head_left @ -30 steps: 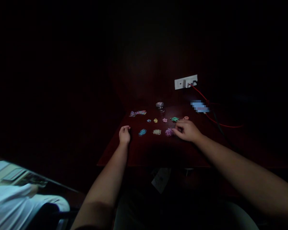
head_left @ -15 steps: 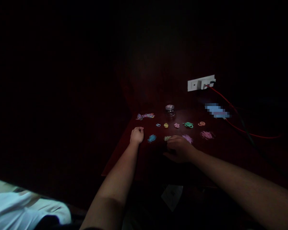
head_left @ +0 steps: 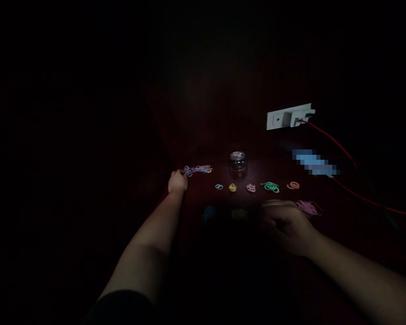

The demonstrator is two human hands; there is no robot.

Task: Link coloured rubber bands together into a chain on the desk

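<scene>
Landmark: the lidded jar [head_left: 237, 163], standing upright toward the far side of the dark surface [head_left: 223, 198].
Mixed band pile: the tangle [head_left: 199, 169] of many-coloured bands lay left of the jar, its long axis running roughly left to right, toward the jar.
Left hand: this hand [head_left: 178, 181] was the nearer of the two to that tangle, at its end away from the jar; from this grip the tangle stretched rightward.
Left grip: the fingertips were bent in at the tangle's end and appeared to touch it; whether they pinched a band could not be told.
Right hand: it [head_left: 288, 224] hung to the right of the jar and on its near side, just beside a pink-purple pile [head_left: 308, 208].
Right grip: fingers loosely curled, thumb in shadow; whether anything was held could not be told.
Band row: on the jar's near side, from left to right, lay blue bands [head_left: 219, 186], yellow bands [head_left: 232, 188], pink bands [head_left: 251, 188], green bands [head_left: 271, 186] and orange bands [head_left: 293, 185], each group apart.
Shadowed piles: nearer the person than that row, a dim blue pile [head_left: 209, 213] lay left of the jar and a dim yellowish pile [head_left: 239, 214] roughly in line with it.
Jar contents: the walls looked clear, but the inside was too dark to read.
</scene>
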